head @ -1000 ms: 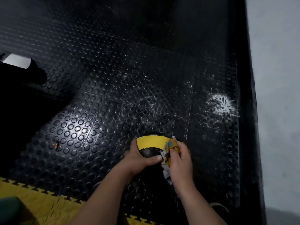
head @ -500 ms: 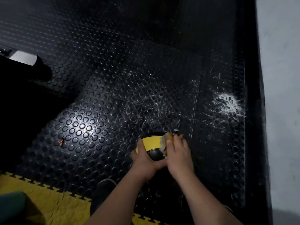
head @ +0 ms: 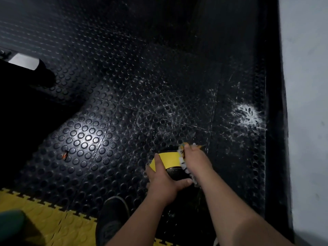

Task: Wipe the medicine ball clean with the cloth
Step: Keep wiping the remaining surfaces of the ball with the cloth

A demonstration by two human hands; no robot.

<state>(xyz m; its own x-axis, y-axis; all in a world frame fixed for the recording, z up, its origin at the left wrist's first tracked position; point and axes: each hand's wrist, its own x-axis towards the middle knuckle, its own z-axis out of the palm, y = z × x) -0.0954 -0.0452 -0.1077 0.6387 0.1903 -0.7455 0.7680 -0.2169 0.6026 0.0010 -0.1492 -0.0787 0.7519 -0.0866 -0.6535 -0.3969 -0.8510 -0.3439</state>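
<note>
**Medicine ball wiped over studded floor**

A dark studded rubber floor (head: pixel 85 132) is seen beneath, edged by yellow interlocking tiles (head: pixel 44 217), with a white smudge (head: pixel 248 116) near the wall. The medicine ball (head: pixel 168 160), black with a yellow band, is held above the floor by the left hand (head: pixel 163 183), fingers curled beneath it. The cloth (head: pixel 182 160) is gripped in the right hand (head: pixel 195 162) and pressed against the ball's right side. Wiping appears under way; next, the ball would likely need turning so unwiped faces are reached.
</note>
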